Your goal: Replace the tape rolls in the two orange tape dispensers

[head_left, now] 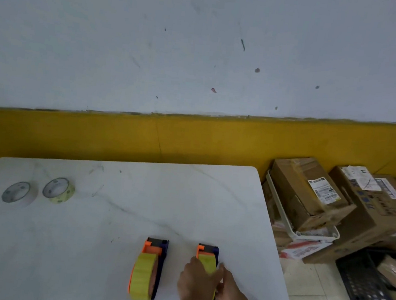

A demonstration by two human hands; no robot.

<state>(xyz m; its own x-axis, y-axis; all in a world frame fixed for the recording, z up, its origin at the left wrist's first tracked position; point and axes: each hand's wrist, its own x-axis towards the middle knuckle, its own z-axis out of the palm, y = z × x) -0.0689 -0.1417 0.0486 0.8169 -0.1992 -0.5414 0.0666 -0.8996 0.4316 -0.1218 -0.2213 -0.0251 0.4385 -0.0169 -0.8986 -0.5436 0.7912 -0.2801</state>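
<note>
Two orange tape dispensers stand side by side near the front of the white table (111, 238), each loaded with a yellow roll. The left dispenser (148, 269) stands untouched. Both my hands wrap around the right dispenser (208, 259): my left hand (194, 286) grips its left side and my right hand (229, 295) its right side, hiding its rear half. Far left on the table lie two loose rolls flat: a pale pinkish-white roll (18, 195) and a pale yellow roll (58, 191).
Cardboard boxes (308, 194) and a white tray (305, 234) are stacked on the floor right of the table. A black plastic crate (372, 292) sits at the lower right. A white wall with a yellow band runs behind the table.
</note>
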